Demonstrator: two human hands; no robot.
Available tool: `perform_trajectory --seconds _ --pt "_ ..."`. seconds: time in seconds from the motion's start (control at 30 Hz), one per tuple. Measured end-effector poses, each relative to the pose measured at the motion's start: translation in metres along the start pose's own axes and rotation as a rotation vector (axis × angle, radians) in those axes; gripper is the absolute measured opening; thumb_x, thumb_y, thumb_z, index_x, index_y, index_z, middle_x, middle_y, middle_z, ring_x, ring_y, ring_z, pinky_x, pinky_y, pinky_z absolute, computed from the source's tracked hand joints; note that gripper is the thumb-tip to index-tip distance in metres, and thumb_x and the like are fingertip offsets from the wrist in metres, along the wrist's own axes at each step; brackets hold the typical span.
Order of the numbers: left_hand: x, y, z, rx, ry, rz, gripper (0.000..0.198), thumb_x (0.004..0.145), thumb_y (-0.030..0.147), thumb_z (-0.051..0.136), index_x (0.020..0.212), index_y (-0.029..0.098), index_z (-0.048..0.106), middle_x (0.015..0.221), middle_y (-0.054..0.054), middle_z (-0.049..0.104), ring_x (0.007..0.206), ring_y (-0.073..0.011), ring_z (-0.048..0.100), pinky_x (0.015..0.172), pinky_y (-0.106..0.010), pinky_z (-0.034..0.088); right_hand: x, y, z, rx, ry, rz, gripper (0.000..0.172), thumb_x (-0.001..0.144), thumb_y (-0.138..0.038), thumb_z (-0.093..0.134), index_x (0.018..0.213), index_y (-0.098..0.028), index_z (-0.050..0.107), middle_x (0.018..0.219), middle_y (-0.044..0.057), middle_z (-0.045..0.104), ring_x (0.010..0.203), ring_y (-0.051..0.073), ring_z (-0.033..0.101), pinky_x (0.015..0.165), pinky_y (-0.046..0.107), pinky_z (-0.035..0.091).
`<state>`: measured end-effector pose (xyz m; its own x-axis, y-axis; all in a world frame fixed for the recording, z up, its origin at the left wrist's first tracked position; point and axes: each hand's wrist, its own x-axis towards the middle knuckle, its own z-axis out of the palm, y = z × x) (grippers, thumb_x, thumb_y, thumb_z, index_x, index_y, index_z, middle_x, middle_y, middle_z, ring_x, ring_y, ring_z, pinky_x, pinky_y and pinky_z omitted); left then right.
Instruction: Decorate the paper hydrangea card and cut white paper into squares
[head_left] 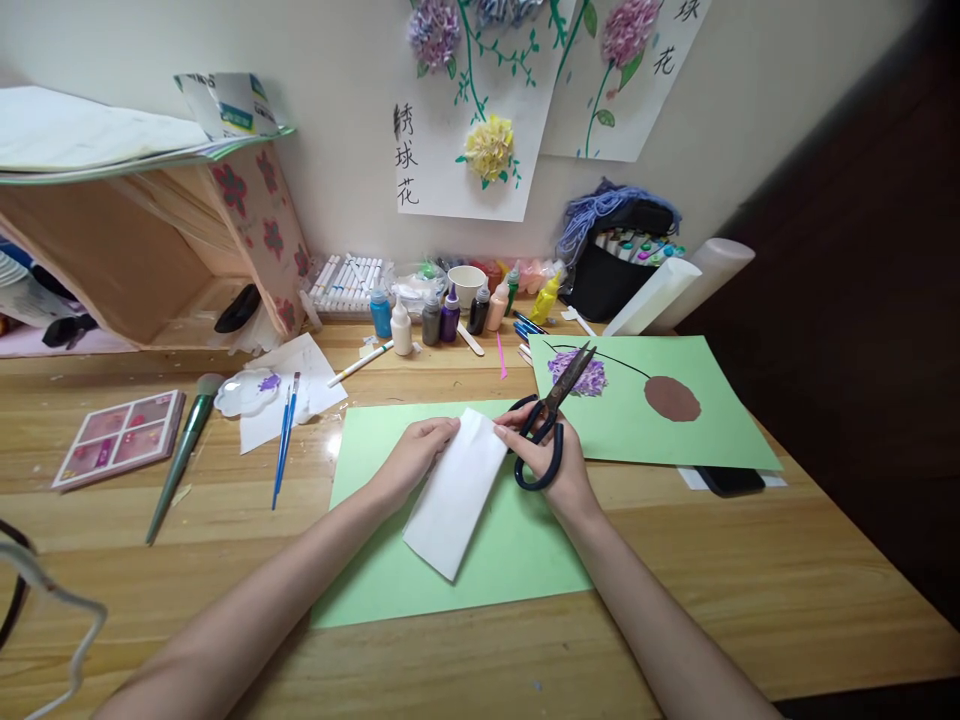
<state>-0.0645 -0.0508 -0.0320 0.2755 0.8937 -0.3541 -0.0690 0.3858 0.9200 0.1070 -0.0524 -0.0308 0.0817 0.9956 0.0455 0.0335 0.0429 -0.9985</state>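
A folded white tissue slants between my hands, above a sheet of green paper. My left hand is closed on its upper left edge, thumb on top. My right hand pinches the upper right corner with thumb and finger. That same hand also carries a pair of scissors, its dark handles looped about the fingers and the blades pointing up and away. Whether the blades are fully closed is hard to tell. Beyond my right hand lies a second green sheet with a purple paper flower and a brown oval on it.
Paint bottles, a white cup and a pack of markers line the wall. To the left are paintbrushes, a large makeup brush and a palette. A phone sits partly under the right sheet.
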Motion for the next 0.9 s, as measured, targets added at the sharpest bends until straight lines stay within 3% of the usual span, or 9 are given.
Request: perform_trajectory --seconds 0.07,0.3,0.5,0.77,0.9 --pt "-0.0001 0.0 -0.0003 0.003 -0.005 0.009 0.035 0.076 0.047 0.057 0.065 0.014 0.053 0.054 0.005 0.038 0.048 -0.0074 0.03 0.046 -0.021 0.022 -0.0003 0.0002 0.0002 0.004 -0.009 0.0 0.027 0.064 -0.035 0.075 0.073 -0.02 0.053 0.076 0.004 0.067 0.073 0.018 0.061 0.071 0.033 0.047" --pt "-0.0026 0.0001 0.0043 0.113 0.019 0.064 0.035 0.072 0.049 0.06 0.078 0.015 0.059 0.071 -0.001 0.057 0.059 -0.0115 0.048 0.051 -0.021 0.033 0.0004 0.0037 -0.0005 -0.014 -0.009 -0.018 0.03 0.063 -0.036 0.076 0.074 -0.02 0.053 0.077 0.004 0.067 0.071 0.018 0.06 0.071 0.033 0.047" --pt "-0.0001 -0.0044 0.0039 0.129 0.031 0.075 0.035 0.072 0.047 0.061 0.082 0.014 0.06 0.075 -0.003 0.062 0.061 -0.0128 0.053 0.053 -0.023 0.037 -0.0001 0.0043 0.0001 -0.022 -0.026 -0.017 0.028 0.063 -0.035 0.075 0.072 -0.02 0.053 0.076 0.003 0.066 0.072 0.018 0.061 0.07 0.032 0.047" --pt "0.0025 -0.0066 0.004 0.128 0.052 0.065 0.034 0.072 0.044 0.062 0.086 0.013 0.061 0.079 -0.004 0.064 0.064 -0.0136 0.054 0.057 -0.023 0.038 0.0004 0.0079 -0.0007 -0.08 -0.067 -0.018 0.023 0.066 -0.027 0.071 0.073 -0.02 0.051 0.075 0.002 0.063 0.072 0.018 0.059 0.069 0.031 0.046" --pt "0.0024 -0.0022 0.0029 0.109 0.094 0.065 0.031 0.073 0.044 0.06 0.074 0.013 0.061 0.066 0.001 0.057 0.058 -0.0102 0.046 0.055 -0.022 0.032 0.0 0.0085 -0.0009 -0.11 -0.07 -0.044 0.018 0.068 -0.024 0.068 0.073 -0.021 0.051 0.074 0.001 0.06 0.071 0.018 0.057 0.069 0.031 0.045"
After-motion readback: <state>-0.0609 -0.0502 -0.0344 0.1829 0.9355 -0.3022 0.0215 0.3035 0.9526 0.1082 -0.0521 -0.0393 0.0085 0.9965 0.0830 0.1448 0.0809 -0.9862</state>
